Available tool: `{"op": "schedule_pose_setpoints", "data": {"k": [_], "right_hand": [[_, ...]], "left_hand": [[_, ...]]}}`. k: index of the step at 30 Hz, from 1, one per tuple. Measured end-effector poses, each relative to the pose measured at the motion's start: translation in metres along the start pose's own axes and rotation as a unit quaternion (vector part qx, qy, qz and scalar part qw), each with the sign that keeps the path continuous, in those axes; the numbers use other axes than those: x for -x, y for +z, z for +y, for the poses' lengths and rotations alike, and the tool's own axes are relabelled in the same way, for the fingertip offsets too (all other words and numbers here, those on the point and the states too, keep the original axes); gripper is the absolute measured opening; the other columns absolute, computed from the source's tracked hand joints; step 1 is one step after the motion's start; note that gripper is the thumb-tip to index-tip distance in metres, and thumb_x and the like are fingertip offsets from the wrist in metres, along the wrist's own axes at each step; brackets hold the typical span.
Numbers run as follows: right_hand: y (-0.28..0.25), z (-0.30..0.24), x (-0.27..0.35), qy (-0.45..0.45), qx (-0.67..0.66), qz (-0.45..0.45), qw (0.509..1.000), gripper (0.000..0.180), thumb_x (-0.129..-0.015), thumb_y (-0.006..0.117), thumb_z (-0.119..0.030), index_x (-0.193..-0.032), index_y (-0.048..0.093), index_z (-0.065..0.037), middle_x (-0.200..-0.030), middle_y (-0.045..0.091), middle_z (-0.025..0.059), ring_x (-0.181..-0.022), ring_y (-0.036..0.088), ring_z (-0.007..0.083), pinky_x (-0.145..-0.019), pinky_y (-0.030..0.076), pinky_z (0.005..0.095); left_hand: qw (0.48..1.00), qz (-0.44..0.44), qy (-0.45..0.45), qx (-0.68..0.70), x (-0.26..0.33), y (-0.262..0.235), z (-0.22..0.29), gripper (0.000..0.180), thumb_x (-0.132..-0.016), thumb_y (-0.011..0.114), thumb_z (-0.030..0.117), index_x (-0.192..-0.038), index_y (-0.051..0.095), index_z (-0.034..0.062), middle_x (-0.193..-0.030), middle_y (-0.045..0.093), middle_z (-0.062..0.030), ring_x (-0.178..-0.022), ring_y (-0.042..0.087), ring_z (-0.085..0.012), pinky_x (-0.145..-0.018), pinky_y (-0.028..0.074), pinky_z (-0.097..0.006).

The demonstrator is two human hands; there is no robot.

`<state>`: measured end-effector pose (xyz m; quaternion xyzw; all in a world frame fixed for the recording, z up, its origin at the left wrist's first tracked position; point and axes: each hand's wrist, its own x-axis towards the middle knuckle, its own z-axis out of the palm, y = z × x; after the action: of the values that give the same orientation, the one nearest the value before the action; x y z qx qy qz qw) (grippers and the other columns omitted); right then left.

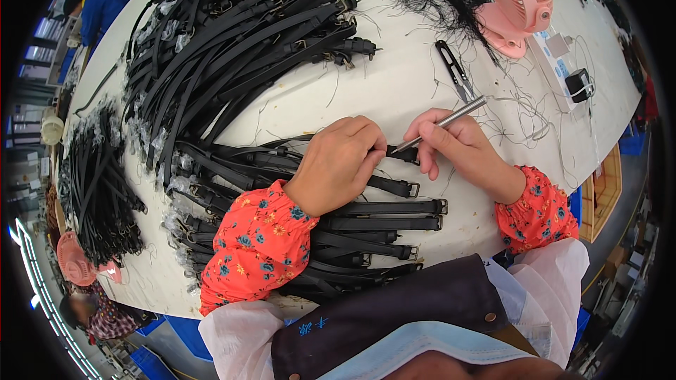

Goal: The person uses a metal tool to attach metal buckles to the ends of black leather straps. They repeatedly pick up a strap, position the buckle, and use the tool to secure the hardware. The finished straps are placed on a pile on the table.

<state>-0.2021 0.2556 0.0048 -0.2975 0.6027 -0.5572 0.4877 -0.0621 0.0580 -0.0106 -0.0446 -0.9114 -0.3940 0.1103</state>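
A: Head view: what do the hands have?

B: The left hand (338, 162) lies curled over a black strap (403, 154) near the middle of the tabletop (394, 84), fingers closed and pinning the strap down close to its end. The right hand (458, 148) has its fingers pinched shut around a thin metal tool (443, 124), held like a pen, tip touching the strap just beside the left fingertips.

A: How would the strap handle?

B: I judge it light and limp, smooth enough to slide, with a small metal buckle as the only stiff part. Best taken flat between fingertips just beside the spot being worked.

A: What lies around?

B: A row of like straps (373, 225) under the left forearm, a big heap (232, 42) farther back, black snips (454, 70) beyond the right hand, a pink fan (517, 0) at the far edge, loose threads scattered about.
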Motion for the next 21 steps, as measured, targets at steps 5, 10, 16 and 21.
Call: {"op": "schedule_pose_setpoints", "data": {"k": [5, 10, 16, 21], "right_hand": [[0.0004, -0.0015, 0.0, 0.002, 0.005, -0.001, 1.0, 0.037, -0.109, 0.047, -0.032, -0.107, 0.064, 0.0, -0.073, 0.064, 0.0027, -0.062, 0.061, 0.009, -0.059, 0.048, 0.0216], [0.0005, -0.0012, 0.0, 0.006, 0.001, -0.004, 1.0, 0.036, -0.109, 0.047, -0.032, -0.108, 0.064, 0.0, -0.073, 0.064, 0.0028, -0.062, 0.061, 0.0089, -0.059, 0.048, 0.0217], [0.0001, 0.0012, 0.0003, -0.005, -0.008, 0.006, 1.0, 0.036, -0.109, 0.047, -0.031, -0.108, 0.063, 0.001, -0.072, 0.064, 0.0036, -0.061, 0.062, 0.0098, -0.058, 0.049, 0.0225], [-0.0011, 0.0028, -0.0002, -0.017, -0.008, 0.016, 1.0, 0.037, -0.109, 0.047, -0.032, -0.108, 0.063, 0.002, -0.072, 0.065, 0.0044, -0.06, 0.062, 0.0105, -0.057, 0.049, 0.0227]], "left_hand": [[1.0, 0.0, -0.003, 0.001, 0.0, -0.0004, 0.0003, 0.011, -0.081, 0.07, -0.002, -0.086, 0.061, 0.0025, -0.085, 0.063, -0.0087, -0.072, 0.061, -0.0255, -0.064, 0.049, -0.035], [1.0, -0.003, -0.012, 0.004, 0.0, -0.0025, 0.0009, 0.011, -0.083, 0.069, -0.001, -0.09, 0.061, 0.0026, -0.083, 0.063, -0.0092, -0.071, 0.062, -0.0254, -0.064, 0.049, -0.035], [0.998, 0.019, -0.056, 0.034, -0.0025, 0.001, 0.0071, 0.013, -0.086, 0.068, 0.0, -0.098, 0.062, 0.0024, -0.09, 0.062, -0.0105, -0.075, 0.062, -0.0263, -0.067, 0.049, -0.036], [1.0, -0.012, -0.017, 0.007, -0.0031, 0.0008, 0.0028, 0.013, -0.087, 0.066, 0.0, -0.1, 0.065, 0.0033, -0.092, 0.06, -0.0111, -0.077, 0.061, -0.0281, -0.069, 0.049, -0.037]]}}
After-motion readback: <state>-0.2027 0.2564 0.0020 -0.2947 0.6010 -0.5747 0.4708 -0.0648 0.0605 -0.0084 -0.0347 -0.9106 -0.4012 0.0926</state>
